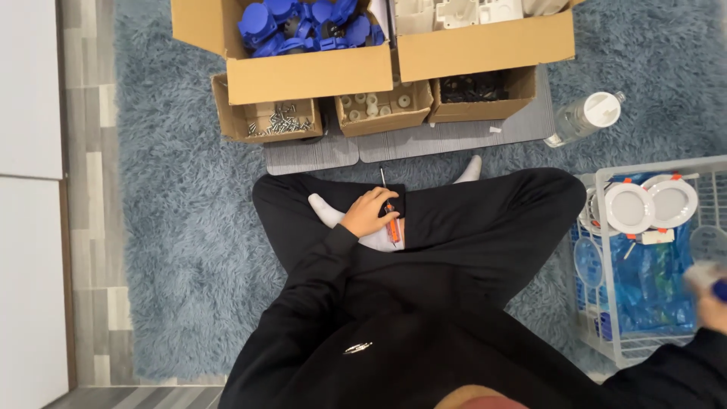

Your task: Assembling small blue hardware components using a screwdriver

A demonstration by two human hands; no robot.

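I sit cross-legged on a blue shaggy rug in black clothes and white socks. My left hand [369,213] rests on my lap, closed around a screwdriver [390,220] with an orange handle, its thin shaft pointing away from me. My right hand [712,303] is at the far right edge, blurred, over the white wire basket [598,257]; it seems to hold a pale round part with a blue bit, but I cannot tell clearly. In the basket lie round white lamp housings [628,207] on blue plastic.
Ahead stand cardboard boxes: one with blue plastic parts [303,26], one with white plastic parts [454,11], small ones with screws [280,120], white round pieces [375,102] and black parts [473,87]. A clear bottle [583,117] lies at the right. Grey mats [424,140] lie under the boxes.
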